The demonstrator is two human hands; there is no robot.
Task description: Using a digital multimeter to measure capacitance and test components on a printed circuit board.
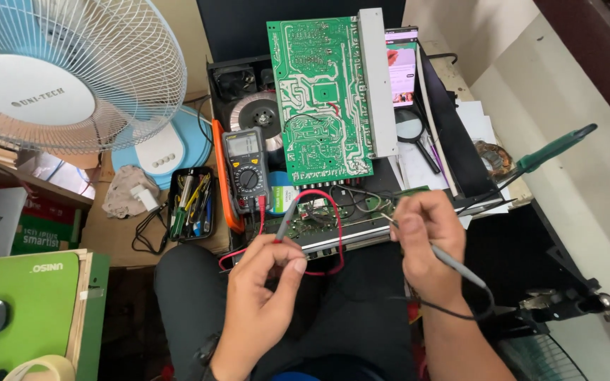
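My left hand (259, 286) pinches a grey test probe with a red lead (285, 215), its tip on a small circuit board (312, 215) at the front of an open black chassis. My right hand (425, 236) grips a second grey probe with a black lead (453, 262), its tip pointing left toward the same area. Both leads run to a grey and orange multimeter (246, 169) leaning just left of the boards. A large green circuit board (323, 99) with a grey metal strip on its right edge stands tilted up above the chassis.
A blue and white desk fan (65, 77) fills the upper left. A black tray of small tools (192, 204) lies beside the multimeter. A phone (402, 67), a magnifying glass (412, 134) and a green-handled tool (552, 152) lie to the right. A green box (19, 310) sits at lower left.
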